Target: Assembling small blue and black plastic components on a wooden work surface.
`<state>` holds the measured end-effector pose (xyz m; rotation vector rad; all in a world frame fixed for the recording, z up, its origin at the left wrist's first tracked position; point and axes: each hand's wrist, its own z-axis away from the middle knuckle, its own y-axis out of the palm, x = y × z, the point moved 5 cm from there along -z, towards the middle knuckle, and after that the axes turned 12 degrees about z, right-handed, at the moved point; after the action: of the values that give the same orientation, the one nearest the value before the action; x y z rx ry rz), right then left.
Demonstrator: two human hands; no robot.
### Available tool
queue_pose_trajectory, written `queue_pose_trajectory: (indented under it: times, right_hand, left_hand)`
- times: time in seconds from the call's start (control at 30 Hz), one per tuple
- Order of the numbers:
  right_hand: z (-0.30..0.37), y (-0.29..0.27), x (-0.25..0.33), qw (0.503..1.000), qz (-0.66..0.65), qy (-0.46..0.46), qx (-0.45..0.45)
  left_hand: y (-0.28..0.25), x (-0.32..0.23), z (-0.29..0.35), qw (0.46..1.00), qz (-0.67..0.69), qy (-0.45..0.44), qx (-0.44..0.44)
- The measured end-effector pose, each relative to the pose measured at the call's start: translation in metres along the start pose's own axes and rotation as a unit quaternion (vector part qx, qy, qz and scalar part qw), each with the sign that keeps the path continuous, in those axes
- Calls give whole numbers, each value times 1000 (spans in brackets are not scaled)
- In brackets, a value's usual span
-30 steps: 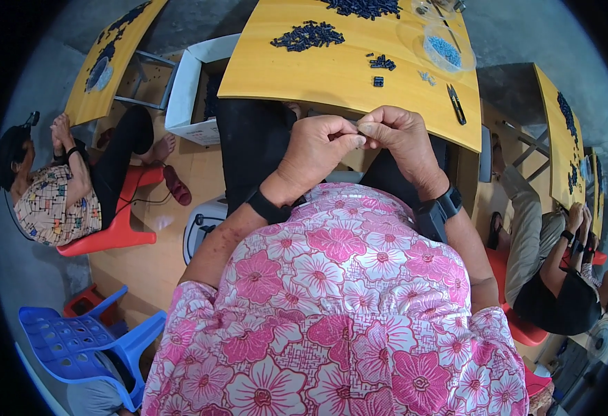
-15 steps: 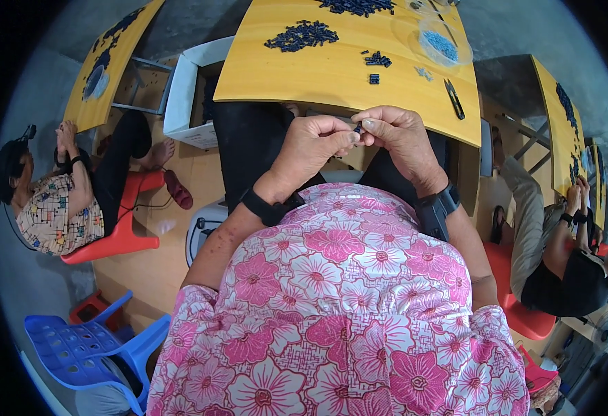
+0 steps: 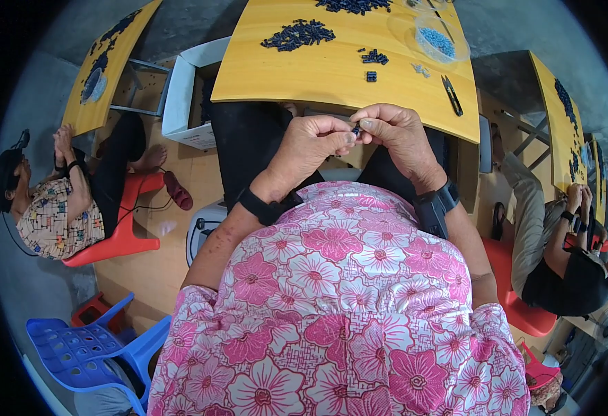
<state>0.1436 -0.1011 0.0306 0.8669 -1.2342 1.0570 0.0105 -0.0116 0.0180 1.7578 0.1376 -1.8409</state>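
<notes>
A small dark plastic piece (image 3: 356, 130) is pinched between my two hands, just off the near edge of the yellow table (image 3: 269, 76). My left hand (image 3: 307, 147) grips it from the left with thumb and forefinger. From the right, the thumb and fingers of my right hand (image 3: 402, 142) close on the same piece and hide much of it. Beyond my hands lie a dark block (image 3: 371, 77), a small cluster of dark pieces (image 3: 374, 57) and a larger heap of them (image 3: 297, 36). Pale little bits (image 3: 421, 70) are scattered to the right.
Black thread snips (image 3: 452, 96) lie near the table's right edge, below a clear bowl of small blue parts (image 3: 437, 43). A white carton (image 3: 191, 132) stands left of the table. Co-workers sit on red stools (image 3: 125, 220) to either side; a blue chair (image 3: 85, 353) is behind left.
Both hands keep their pinch on the piece, with only slight finger motion. The whole view has shifted a little. At the left, the co-worker's hands have moved slightly.
</notes>
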Motion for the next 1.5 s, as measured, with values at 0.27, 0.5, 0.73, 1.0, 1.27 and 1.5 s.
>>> queue_pose_trajectory:
  times: [0.27,0.5,0.73,1.0,1.27,1.5]
  right_hand:
    - [1,3,6,998,43,-38,1]
    - [2,6,4,985,115,-125,-34]
    - [-5,3,-8,988,74,-129,-43]
    - [-28,1,-9,983,100,-144,-58]
    - [-59,-11,-14,978,138,-137,-76]
    - [-92,-15,-18,982,141,-80,-95]
  left_hand:
    - [1,0,0,1000,18,-8,11]
    - [2,2,-1,999,37,-25,-3]
    - [-5,3,-12,999,36,-22,-19]
    - [-16,-6,-31,999,-27,18,-31]
    - [-30,-16,-57,957,-238,143,-79]
    - [-48,-23,-85,897,-360,229,-113]
